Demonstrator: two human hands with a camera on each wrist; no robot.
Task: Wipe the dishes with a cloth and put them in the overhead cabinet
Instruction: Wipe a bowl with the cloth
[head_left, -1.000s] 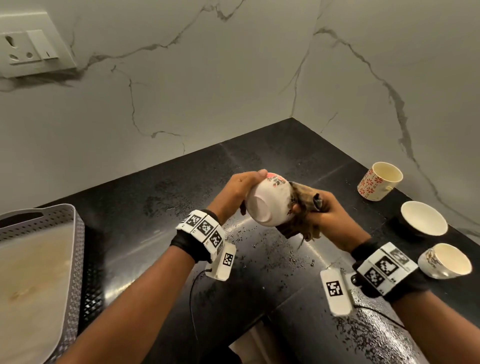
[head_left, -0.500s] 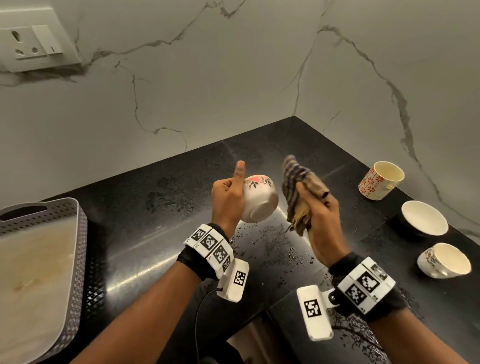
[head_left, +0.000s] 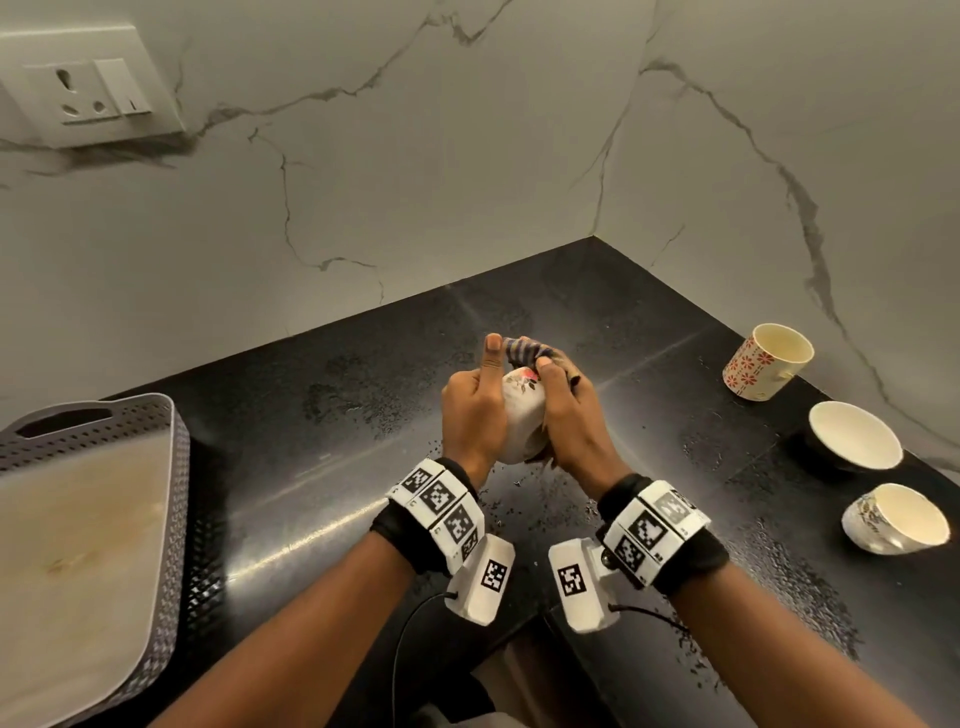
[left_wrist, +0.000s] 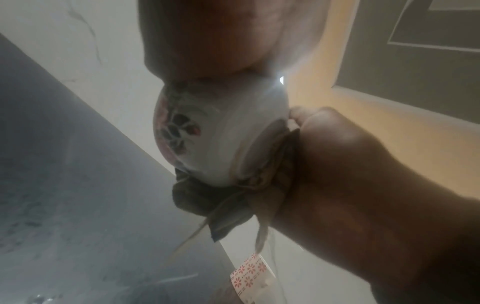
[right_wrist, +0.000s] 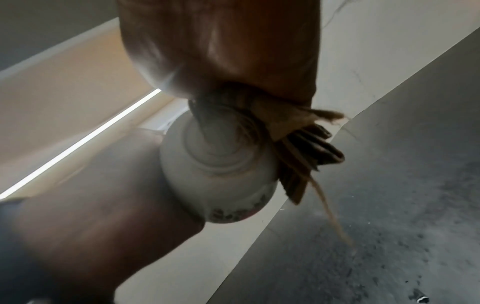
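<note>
- Now, at 9 o'clock on the counter (head_left: 332, 467) sits a perforated basket (head_left: 176, 467) holding a board, well apart from the work.
- At centre the left hand (head_left: 470, 415) has its fingers curled round the flowered cup (head_left: 519, 415), thumb raised along its side; the cup is held in the air, its mouth turned away from the head view.
- Just beside it, at the cup's 3 o'clock, the right hand (head_left: 569, 415) has its fingers clamped on the cloth (head_left: 524, 351), pressing it against the cup's side and foot.
- To wipe well, I judge the left hand should turn the cup while the right keeps the cloth tight on wall, rim and foot ring.
- Loose cloth threads dangle below; they could snag.
- At 3 o'clock stand a mug (head_left: 766, 366), a bowl (head_left: 854, 436) and another cup (head_left: 896, 519), still unstored.
- Water drops speckle the counter, so slipping is a risk.
</note>
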